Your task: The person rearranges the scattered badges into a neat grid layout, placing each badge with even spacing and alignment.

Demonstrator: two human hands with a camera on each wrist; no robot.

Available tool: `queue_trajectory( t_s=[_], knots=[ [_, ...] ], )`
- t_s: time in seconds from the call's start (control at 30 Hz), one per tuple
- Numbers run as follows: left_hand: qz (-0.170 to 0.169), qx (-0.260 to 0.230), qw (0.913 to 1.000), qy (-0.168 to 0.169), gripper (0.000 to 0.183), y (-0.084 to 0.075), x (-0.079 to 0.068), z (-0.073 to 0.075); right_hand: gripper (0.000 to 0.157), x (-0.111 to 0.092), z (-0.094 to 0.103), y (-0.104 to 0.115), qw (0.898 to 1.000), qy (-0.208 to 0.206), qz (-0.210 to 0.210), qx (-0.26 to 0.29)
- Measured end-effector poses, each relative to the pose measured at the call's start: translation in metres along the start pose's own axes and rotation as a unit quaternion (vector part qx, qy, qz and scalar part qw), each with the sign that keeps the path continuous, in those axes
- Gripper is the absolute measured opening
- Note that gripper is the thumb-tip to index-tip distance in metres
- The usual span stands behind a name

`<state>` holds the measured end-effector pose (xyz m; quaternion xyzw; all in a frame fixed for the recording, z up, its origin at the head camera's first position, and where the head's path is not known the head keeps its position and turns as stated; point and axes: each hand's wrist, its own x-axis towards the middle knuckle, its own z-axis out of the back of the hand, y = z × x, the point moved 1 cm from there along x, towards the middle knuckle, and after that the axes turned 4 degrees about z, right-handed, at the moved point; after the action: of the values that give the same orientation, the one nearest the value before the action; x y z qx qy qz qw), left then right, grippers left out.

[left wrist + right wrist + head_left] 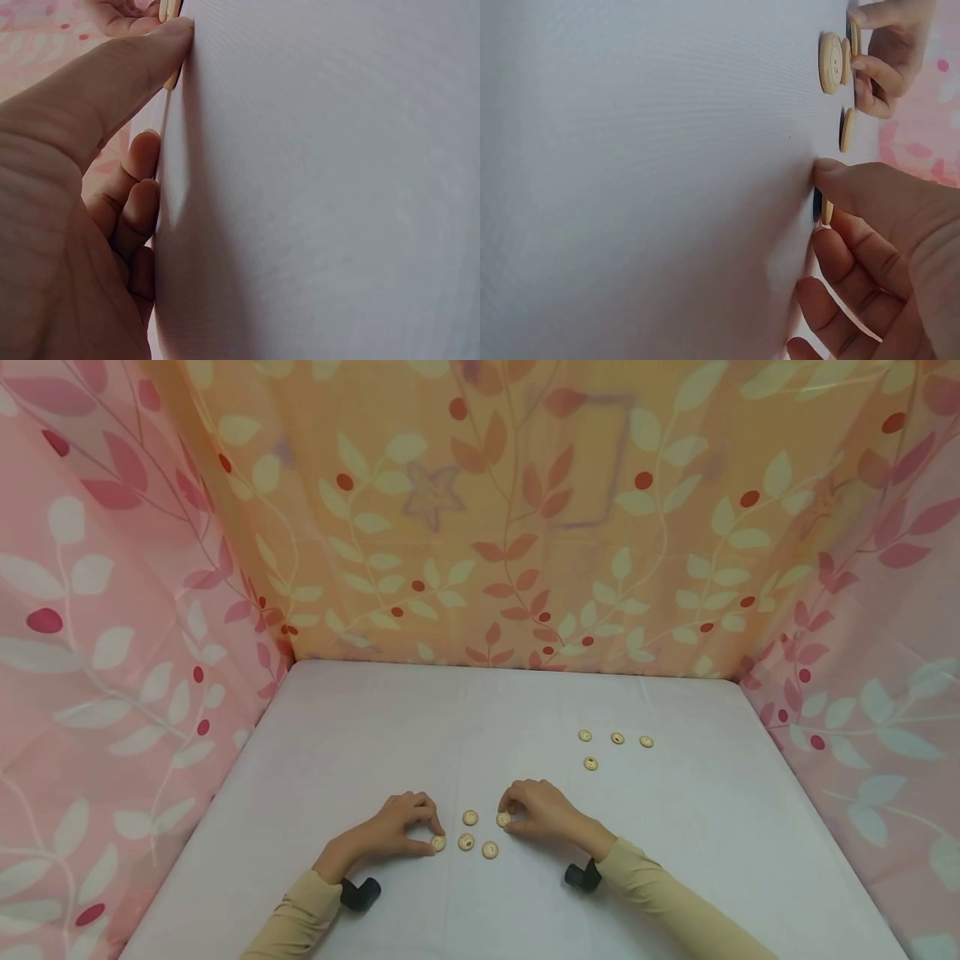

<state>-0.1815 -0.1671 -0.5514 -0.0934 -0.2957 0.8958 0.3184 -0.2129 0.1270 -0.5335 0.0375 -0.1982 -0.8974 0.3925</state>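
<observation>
Small round wooden discs with dark markings on their faces lie on a white-covered table. My left hand (pixel 397 827) pinches one wooden disc (pixel 438 843) at its edges between thumb and forefinger, close to the tabletop. On the other side, my right hand (pixel 543 810) pinches another wooden disc (pixel 503 819) the same way, its thumb (pixel 851 180) partly covering that disc in the right wrist view. Three loose discs lie between the hands: an upper one (pixel 470 817), a left one (pixel 466 842) and a lower right one (pixel 490 850).
Farther back on the right, three discs form a row, with its middle disc (pixel 617 738) between two others. A single disc (pixel 591 763) lies just in front of the row's left end. Patterned cloth (pixel 480 527) hangs behind and on both sides of the table (pixel 375 718).
</observation>
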Motion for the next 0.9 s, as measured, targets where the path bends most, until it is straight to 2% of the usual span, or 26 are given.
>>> queue_trajectory(
  t_s=[0.13,0.37,0.73,0.9],
  knots=[
    [-0.007,0.005,1.0,-0.003,0.019,0.001,0.0,0.0,0.022,0.0,0.002,0.002,1.0,-0.006,0.003,0.013],
    [-0.007,0.005,1.0,-0.003,0.019,0.003,0.001,0.0,0.02,-0.003,0.003,0.001,1.0,-0.014,0.003,0.004],
    [0.008,0.0,0.9999,0.006,0.019,0.004,0.001,-0.001,0.019,-0.01,0.009,-0.007,0.999,-0.027,-0.015,-0.008],
    [-0.001,0.001,1.0,0.0,0.019,0.003,0.001,-0.002,0.018,-0.014,0.013,-0.012,0.999,-0.033,-0.03,-0.01]
  ],
)
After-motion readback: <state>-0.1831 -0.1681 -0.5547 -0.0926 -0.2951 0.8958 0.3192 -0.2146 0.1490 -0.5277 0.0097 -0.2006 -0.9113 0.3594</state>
